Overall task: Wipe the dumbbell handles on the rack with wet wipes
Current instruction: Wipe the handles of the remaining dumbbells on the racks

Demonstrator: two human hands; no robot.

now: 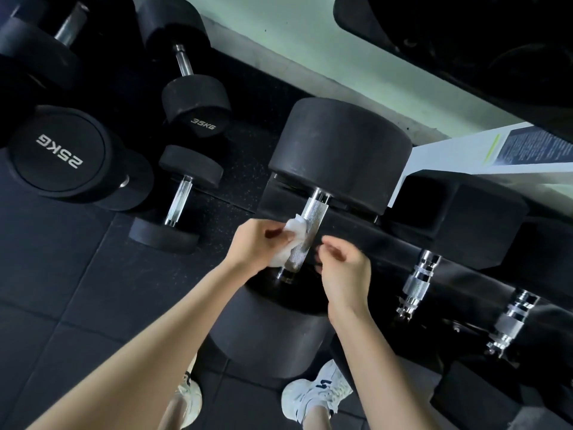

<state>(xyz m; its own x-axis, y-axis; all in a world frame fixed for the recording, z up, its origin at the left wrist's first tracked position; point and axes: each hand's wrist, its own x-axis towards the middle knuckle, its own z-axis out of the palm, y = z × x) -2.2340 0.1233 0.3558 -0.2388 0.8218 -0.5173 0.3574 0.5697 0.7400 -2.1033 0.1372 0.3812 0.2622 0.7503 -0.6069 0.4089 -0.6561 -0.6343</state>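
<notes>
the knurled handle [305,231] of the big dumbbell [341,150] lies across the rack [356,231], and the wet wipe [296,226] is bunched against its left side, trailing down toward the near end. the left grip [257,243] pinches the wipe and presses it to the steel. the right grip [344,268] hovers just beside the handle's right side, fingers loosely curled with nothing visible in them. the wipe covers only one side, so the likeliest fault is a half-cleaned bar, with the underside and the smooth collars skipped unless the wipe is wrapped round. the rough knurling may snag the thin wipe and tear it, leaving shreds. a hard sideways push might rock the dumbbell in its cradle above the shoes [316,395]. the neighbouring handles [418,283] to the right could be missed.
</notes>
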